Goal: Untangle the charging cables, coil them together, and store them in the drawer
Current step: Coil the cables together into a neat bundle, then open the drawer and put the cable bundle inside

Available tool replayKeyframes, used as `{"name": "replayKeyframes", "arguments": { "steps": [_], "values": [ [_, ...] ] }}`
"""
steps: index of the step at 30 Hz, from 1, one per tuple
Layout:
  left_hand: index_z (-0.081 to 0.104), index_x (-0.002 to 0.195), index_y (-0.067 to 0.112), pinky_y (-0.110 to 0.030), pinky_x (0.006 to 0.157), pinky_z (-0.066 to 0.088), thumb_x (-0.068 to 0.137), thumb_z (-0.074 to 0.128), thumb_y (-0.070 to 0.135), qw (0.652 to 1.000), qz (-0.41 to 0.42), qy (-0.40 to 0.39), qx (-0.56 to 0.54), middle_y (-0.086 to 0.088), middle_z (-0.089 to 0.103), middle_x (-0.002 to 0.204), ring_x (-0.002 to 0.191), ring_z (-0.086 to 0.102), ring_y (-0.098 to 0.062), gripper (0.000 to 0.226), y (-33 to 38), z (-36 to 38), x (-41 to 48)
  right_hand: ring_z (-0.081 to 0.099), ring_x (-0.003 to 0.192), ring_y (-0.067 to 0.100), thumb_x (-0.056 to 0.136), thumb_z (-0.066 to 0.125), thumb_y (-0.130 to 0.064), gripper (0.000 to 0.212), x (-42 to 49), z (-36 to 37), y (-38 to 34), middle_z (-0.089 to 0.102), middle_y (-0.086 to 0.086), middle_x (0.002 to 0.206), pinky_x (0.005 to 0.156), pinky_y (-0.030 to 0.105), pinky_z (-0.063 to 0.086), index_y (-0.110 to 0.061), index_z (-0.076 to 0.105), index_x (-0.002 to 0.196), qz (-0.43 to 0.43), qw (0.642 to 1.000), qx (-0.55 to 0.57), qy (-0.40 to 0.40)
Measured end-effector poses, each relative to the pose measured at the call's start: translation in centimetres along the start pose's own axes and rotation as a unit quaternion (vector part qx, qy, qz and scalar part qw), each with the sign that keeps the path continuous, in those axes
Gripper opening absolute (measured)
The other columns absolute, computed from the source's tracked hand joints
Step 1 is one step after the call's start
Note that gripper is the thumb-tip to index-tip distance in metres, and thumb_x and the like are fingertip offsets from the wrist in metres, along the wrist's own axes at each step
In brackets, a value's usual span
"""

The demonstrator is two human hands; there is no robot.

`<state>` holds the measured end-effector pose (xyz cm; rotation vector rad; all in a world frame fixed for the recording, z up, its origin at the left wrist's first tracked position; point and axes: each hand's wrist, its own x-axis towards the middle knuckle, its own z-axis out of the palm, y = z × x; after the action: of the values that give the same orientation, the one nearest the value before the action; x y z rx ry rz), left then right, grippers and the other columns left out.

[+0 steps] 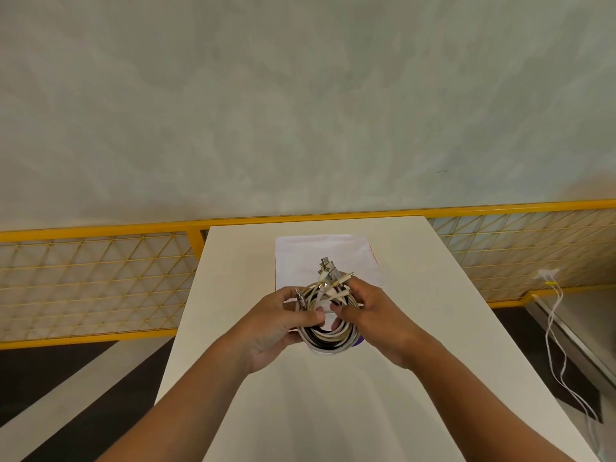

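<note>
1. The person's left hand (276, 323) grasps the nine o'clock side of a coil of charging cables (328, 340), with the fingers curled round the loops and the thumb pressed on top.
2. The right hand (373, 318) grasps the three o'clock side in the same way. The two thumbs nearly meet over the coil's centre.
3. The coil is made of white, cream and black strands wound together. It is held over the middle of a white table (300, 411). I cannot tell whether its lower edge touches the top.
4. A bunch of connector plugs (328, 271) sticks up from the coil's twelve o'clock edge. One metal plug (301, 300) pokes out at ten o'clock, beside the left fingers.
5. A flat white pouch (300, 258) with a thin red edge lies on the table beneath the coil and beyond it, towards twelve o'clock.
6. Behind the table, a yellow mesh fence (100, 278) runs from nine o'clock to three o'clock, with a grey wall (300, 95) above it.
7. At four o'clock, well apart from the table, white cords (553, 328) hang from a white fitting (546, 273) on the fence.
</note>
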<state>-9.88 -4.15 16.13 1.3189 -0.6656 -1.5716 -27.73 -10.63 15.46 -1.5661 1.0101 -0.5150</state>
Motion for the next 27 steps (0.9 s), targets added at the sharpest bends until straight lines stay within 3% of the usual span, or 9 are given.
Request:
{"name": "replayKeyframes", "arguments": {
  "steps": [3, 8, 16, 23, 27],
  "values": [
    [0.065, 0.118, 0.005, -0.035, 0.077, 0.055, 0.08, 0.073, -0.009, 1.0, -0.013, 0.003, 0.021, -0.014, 0.073, 0.1, 0.091, 0.07, -0.025, 0.041, -1.0, -0.3, -0.1, 0.07, 0.105, 0.017, 0.1, 0.055, -0.005, 0.039, -0.5, 0.4, 1.1, 0.073, -0.006, 0.114, 0.096, 0.035, 0.055, -0.034, 0.062, 0.126, 0.007, 1.0, 0.005, 0.001],
    [0.067, 0.111, 0.002, -0.037, 0.078, 0.055, 0.081, 0.068, -0.015, 0.998, -0.058, 0.022, 0.032, -0.014, 0.071, 0.095, 0.09, 0.067, -0.027, 0.035, -4.0, -0.8, 0.2, 0.07, 0.082, 0.011, 0.1, 0.057, -0.007, 0.029, -1.2, 1.8, 4.0, 0.072, 0.001, 0.106, 0.081, 0.028, 0.054, -0.027, 0.061, 0.12, 0.05, 0.999, -0.01, -0.001],
    [0.065, 0.107, -0.001, -0.05, 0.097, 0.053, 0.081, 0.065, -0.019, 0.987, -0.138, 0.069, 0.048, -0.018, 0.068, 0.095, 0.095, 0.066, -0.031, 0.032, -10.7, -1.2, 0.8, 0.071, 0.081, 0.012, 0.099, 0.055, -0.007, 0.023, -2.7, 4.7, 10.0, 0.07, 0.003, 0.103, 0.079, 0.029, 0.057, -0.017, 0.057, 0.119, 0.15, 0.988, -0.026, -0.002],
    [0.065, 0.104, 0.002, -0.049, 0.096, 0.051, 0.08, 0.06, -0.019, 0.974, -0.183, 0.105, 0.081, -0.019, 0.069, 0.094, 0.095, 0.065, -0.032, 0.032, -15.6, -1.4, 0.9, 0.068, 0.094, 0.02, 0.091, 0.057, -0.005, 0.026, -3.9, 6.6, 13.5, 0.068, 0.0, 0.101, 0.086, 0.037, 0.058, -0.02, 0.063, 0.111, 0.206, 0.976, -0.078, -0.001],
    [0.067, 0.103, 0.007, -0.038, 0.077, 0.05, 0.074, 0.066, -0.009, 0.965, -0.195, 0.118, 0.129, -0.022, 0.071, 0.104, 0.104, 0.066, -0.037, 0.032, -17.4, -1.3, 0.8, 0.063, 0.079, 0.014, 0.09, 0.06, -0.009, 0.017, -4.6, 7.1, 14.4, 0.068, -0.002, 0.089, 0.067, 0.025, 0.05, -0.021, 0.067, 0.1, 0.214, 0.969, -0.124, -0.004]
  ]
}}
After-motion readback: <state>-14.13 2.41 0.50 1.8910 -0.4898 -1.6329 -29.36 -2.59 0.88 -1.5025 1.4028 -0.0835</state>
